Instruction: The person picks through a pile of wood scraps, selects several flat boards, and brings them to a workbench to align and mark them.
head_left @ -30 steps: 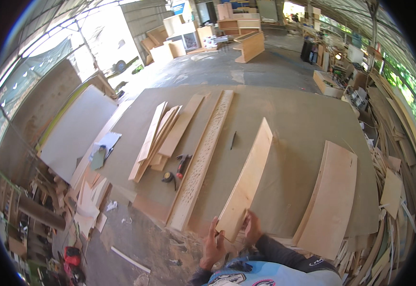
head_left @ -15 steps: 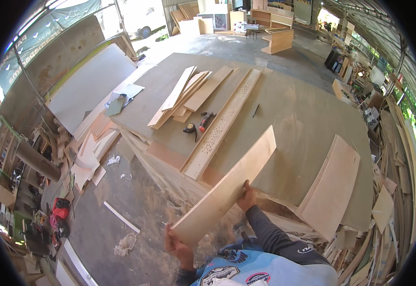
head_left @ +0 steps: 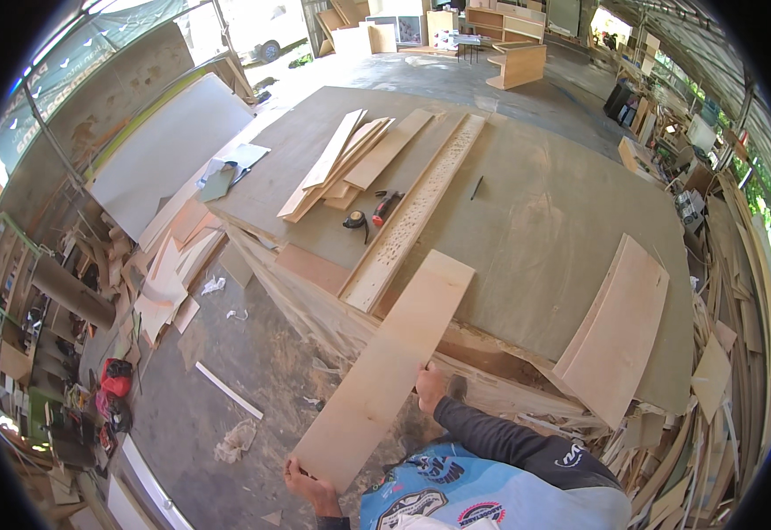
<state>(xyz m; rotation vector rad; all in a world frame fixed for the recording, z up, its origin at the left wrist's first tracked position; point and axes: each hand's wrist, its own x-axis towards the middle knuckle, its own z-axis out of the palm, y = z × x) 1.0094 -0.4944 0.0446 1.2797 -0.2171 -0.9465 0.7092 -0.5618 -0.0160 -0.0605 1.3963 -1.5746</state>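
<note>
A long pale wooden board (head_left: 385, 371) slants across the front of me, its broad face up and its far end over the near edge of the big worktable (head_left: 544, 212). My left hand (head_left: 311, 488) grips the board's near end at the lower left corner. Along the right edge, about midway, my right hand (head_left: 431, 389) is closed on the same board; some of its fingers are hidden underneath. Past the board's far end lies a long narrow panel (head_left: 416, 212) with many small marks. To its left are a red and black hand tool (head_left: 386, 207) and a tape measure (head_left: 355, 220).
Two wide thin boards (head_left: 617, 327) overlap at the table's right edge. Several narrow strips (head_left: 350, 163) are stacked at the far left, and a dark pen (head_left: 476, 188) lies mid-table. Wood offcuts (head_left: 169, 291) litter the floor at left; more scrap (head_left: 730, 353) is piled at right.
The board has turned to show more of its broad face, and its far end has come left and lower. Both hands have moved left and nearer to me, still holding it.
</note>
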